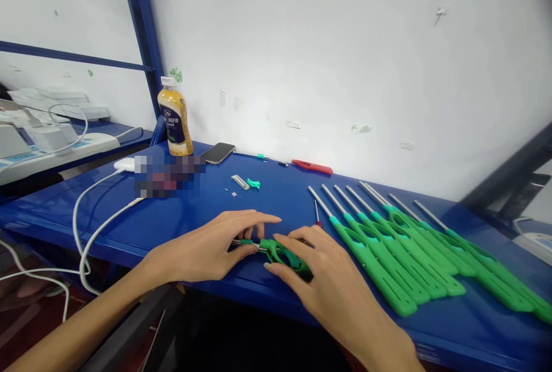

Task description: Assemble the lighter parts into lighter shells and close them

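Note:
Near the table's front edge, a green long-nosed lighter (283, 255) lies between my two hands. My left hand (202, 248) has its thumb and bent fingers around the metal nozzle end, with the index finger stretched out above. My right hand (330, 277) is closed over the green handle, covering most of its rear end. A thin screwdriver (317, 211) with a dark red handle lies just behind my right hand, partly hidden by it. To the right, several green lighters (379, 263) with metal nozzles and teal collars lie side by side, a few overlapping.
On the blue table (207, 199) are a clear plastic piece (240, 182), a teal part (253, 184), a red lighter shell (313, 167), a loose nozzle rod (250, 155), a phone (218, 153) and a yellow bottle (175, 122). White cables (76, 211) hang over the left edge. A white wall stands behind.

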Action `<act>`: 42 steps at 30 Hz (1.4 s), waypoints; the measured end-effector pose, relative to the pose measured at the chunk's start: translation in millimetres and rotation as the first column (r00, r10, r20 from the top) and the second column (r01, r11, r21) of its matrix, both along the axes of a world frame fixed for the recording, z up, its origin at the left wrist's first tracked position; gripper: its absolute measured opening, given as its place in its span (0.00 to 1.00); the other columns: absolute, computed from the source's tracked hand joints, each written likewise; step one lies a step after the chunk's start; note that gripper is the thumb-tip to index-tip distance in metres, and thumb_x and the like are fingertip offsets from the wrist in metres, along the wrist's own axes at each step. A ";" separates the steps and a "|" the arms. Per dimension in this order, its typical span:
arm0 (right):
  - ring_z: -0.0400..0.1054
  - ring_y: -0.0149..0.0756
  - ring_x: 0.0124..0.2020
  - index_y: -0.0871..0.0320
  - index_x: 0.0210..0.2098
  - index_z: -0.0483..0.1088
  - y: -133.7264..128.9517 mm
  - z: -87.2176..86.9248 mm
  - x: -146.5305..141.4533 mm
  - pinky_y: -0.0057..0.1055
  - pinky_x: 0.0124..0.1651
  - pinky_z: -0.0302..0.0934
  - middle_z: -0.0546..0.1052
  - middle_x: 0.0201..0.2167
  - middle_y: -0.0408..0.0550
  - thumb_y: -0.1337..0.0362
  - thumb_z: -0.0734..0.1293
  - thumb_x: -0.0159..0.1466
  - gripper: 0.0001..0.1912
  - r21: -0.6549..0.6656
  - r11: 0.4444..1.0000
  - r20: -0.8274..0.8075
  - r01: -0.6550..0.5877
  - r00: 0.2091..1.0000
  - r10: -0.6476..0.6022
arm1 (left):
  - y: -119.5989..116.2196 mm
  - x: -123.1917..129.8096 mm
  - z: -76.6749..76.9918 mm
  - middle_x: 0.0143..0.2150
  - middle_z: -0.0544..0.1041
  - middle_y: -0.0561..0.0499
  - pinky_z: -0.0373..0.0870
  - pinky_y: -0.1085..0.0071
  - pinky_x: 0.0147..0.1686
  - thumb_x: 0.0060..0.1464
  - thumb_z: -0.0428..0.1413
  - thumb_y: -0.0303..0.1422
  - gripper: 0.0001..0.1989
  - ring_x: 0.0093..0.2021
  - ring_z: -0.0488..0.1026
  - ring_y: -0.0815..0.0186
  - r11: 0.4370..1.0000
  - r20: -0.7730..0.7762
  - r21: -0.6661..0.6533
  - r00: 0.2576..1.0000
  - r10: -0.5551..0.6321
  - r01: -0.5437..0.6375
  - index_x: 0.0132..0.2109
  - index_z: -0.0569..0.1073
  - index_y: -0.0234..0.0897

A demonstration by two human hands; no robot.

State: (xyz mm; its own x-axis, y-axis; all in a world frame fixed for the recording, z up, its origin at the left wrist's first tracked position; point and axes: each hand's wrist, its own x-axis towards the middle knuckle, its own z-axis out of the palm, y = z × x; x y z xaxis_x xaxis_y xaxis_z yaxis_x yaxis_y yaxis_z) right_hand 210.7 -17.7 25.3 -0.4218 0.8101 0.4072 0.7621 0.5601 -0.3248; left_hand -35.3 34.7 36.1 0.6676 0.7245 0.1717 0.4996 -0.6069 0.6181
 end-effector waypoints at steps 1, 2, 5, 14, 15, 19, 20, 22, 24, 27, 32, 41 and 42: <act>0.74 0.46 0.48 0.51 0.58 0.77 -0.1 -0.2 -0.2 0.49 0.55 0.69 0.79 0.48 0.48 0.56 0.71 0.72 0.17 -0.008 1.000 0.003 -0.004 1.000 0.004 | -0.1 0.1 0.1 0.49 0.77 0.54 0.70 0.65 0.54 0.71 0.55 0.33 0.25 0.48 0.75 0.64 1.000 0.005 0.002 1.000 -0.004 0.004 0.70 0.65 0.57; 0.74 0.46 0.48 0.51 0.57 0.78 -0.1 -0.4 -0.6 0.48 0.54 0.69 0.79 0.48 0.49 0.56 0.71 0.72 0.16 -0.018 1.000 0.005 -0.007 1.000 0.007 | -0.1 0.1 0.2 0.49 0.77 0.54 0.70 0.65 0.54 0.71 0.55 0.33 0.25 0.48 0.75 0.64 1.000 0.010 0.001 1.000 -0.010 0.010 0.70 0.65 0.56; 0.73 0.46 0.48 0.50 0.57 0.78 0.0 -1.4 -1.7 0.48 0.53 0.70 0.78 0.48 0.48 0.55 0.71 0.72 0.15 -0.043 0.999 0.001 -0.009 1.000 0.009 | 0.4 0.5 1.0 0.50 0.77 0.53 0.70 0.64 0.54 0.72 0.54 0.33 0.24 0.49 0.76 0.63 1.000 0.018 -0.015 1.000 -0.023 0.023 0.70 0.66 0.55; 0.73 0.44 0.50 0.45 0.56 0.79 -2.6 -2.7 -2.0 0.45 0.58 0.70 0.78 0.48 0.47 0.55 0.71 0.72 0.14 -0.099 0.995 -0.076 -0.006 0.997 -0.001 | 0.3 0.4 5.8 0.50 0.77 0.52 0.70 0.65 0.52 0.72 0.54 0.32 0.22 0.49 0.76 0.62 0.999 0.003 -0.010 0.999 -0.048 0.048 0.69 0.68 0.54; 0.73 0.45 0.50 0.45 0.55 0.79 -2.6 -3.2 -1.8 0.45 0.58 0.70 0.78 0.48 0.47 0.55 0.71 0.72 0.14 -0.098 0.995 -0.080 -0.005 0.997 -0.003 | 0.1 0.1 5.9 0.50 0.77 0.52 0.70 0.65 0.52 0.71 0.55 0.31 0.22 0.49 0.76 0.62 0.999 0.003 -0.007 0.999 -0.053 0.053 0.68 0.69 0.54; 0.73 0.46 0.50 0.45 0.55 0.79 -2.3 -4.3 -1.5 0.46 0.57 0.71 0.78 0.49 0.48 0.56 0.71 0.72 0.13 -0.085 0.996 -0.089 0.004 0.996 -0.011 | 0.0 -0.4 6.4 0.49 0.78 0.52 0.70 0.66 0.51 0.71 0.55 0.31 0.21 0.47 0.76 0.63 0.998 0.001 -0.015 0.998 -0.057 0.057 0.67 0.70 0.53; 0.73 0.46 0.50 0.45 0.55 0.79 -2.3 -3.8 -1.6 0.46 0.57 0.71 0.78 0.49 0.48 0.56 0.71 0.72 0.13 -0.080 0.997 -0.090 0.008 0.996 -0.015 | -0.1 -0.2 6.6 0.49 0.78 0.53 0.70 0.66 0.51 0.71 0.55 0.31 0.21 0.47 0.76 0.63 0.998 0.003 -0.013 0.999 -0.055 0.055 0.67 0.70 0.52; 0.73 0.46 0.51 0.46 0.55 0.79 -2.5 -2.1 -2.0 0.47 0.57 0.71 0.77 0.49 0.48 0.56 0.70 0.73 0.13 -0.071 0.997 -0.090 0.017 0.996 -0.023 | -0.2 0.3 6.7 0.49 0.79 0.52 0.70 0.66 0.51 0.71 0.55 0.32 0.20 0.46 0.76 0.63 0.998 0.012 -0.002 0.998 -0.056 0.056 0.67 0.70 0.52; 0.72 0.47 0.51 0.46 0.55 0.79 -2.7 -0.2 -2.7 0.47 0.57 0.71 0.77 0.49 0.48 0.57 0.70 0.73 0.13 -0.065 0.998 -0.081 0.018 0.996 -0.024 | -0.6 0.6 6.8 0.48 0.79 0.52 0.70 0.66 0.50 0.71 0.55 0.32 0.20 0.45 0.76 0.63 0.998 0.020 0.008 0.998 -0.059 0.059 0.67 0.70 0.51; 0.72 0.46 0.50 0.47 0.55 0.79 -2.3 0.7 -3.8 0.48 0.58 0.70 0.77 0.48 0.48 0.56 0.70 0.72 0.13 -0.073 0.997 -0.058 0.017 0.998 -0.021 | -1.2 0.5 7.1 0.48 0.79 0.52 0.71 0.66 0.49 0.72 0.55 0.32 0.20 0.46 0.76 0.62 0.998 0.016 0.016 0.998 -0.053 0.053 0.67 0.70 0.51; 0.73 0.46 0.50 0.46 0.55 0.79 -0.6 -4.8 -4.8 0.45 0.55 0.72 0.77 0.47 0.47 0.55 0.71 0.72 0.13 -0.084 0.996 -0.038 0.014 0.999 -0.017 | -0.4 -0.3 6.9 0.48 0.78 0.52 0.70 0.67 0.49 0.71 0.55 0.32 0.21 0.46 0.76 0.62 0.998 0.010 -0.005 0.998 -0.055 0.055 0.67 0.70 0.52; 0.72 0.46 0.49 0.49 0.58 0.76 -4.5 -6.9 -7.1 0.44 0.51 0.71 0.76 0.48 0.50 0.55 0.63 0.77 0.16 -0.062 0.998 0.014 0.016 1.000 -0.015 | 0.9 2.0 6.5 0.44 0.78 0.51 0.70 0.68 0.43 0.71 0.56 0.34 0.14 0.42 0.74 0.63 0.999 0.051 -0.001 0.997 -0.054 0.054 0.60 0.76 0.46; 0.72 0.45 0.48 0.50 0.60 0.75 -4.9 -6.2 -7.2 0.44 0.52 0.71 0.76 0.47 0.51 0.57 0.61 0.78 0.16 -0.064 0.998 0.025 0.012 1.000 -0.011 | 1.1 2.4 6.9 0.43 0.78 0.52 0.70 0.68 0.42 0.70 0.57 0.35 0.12 0.40 0.74 0.64 0.999 0.052 0.000 0.998 -0.047 0.047 0.58 0.77 0.45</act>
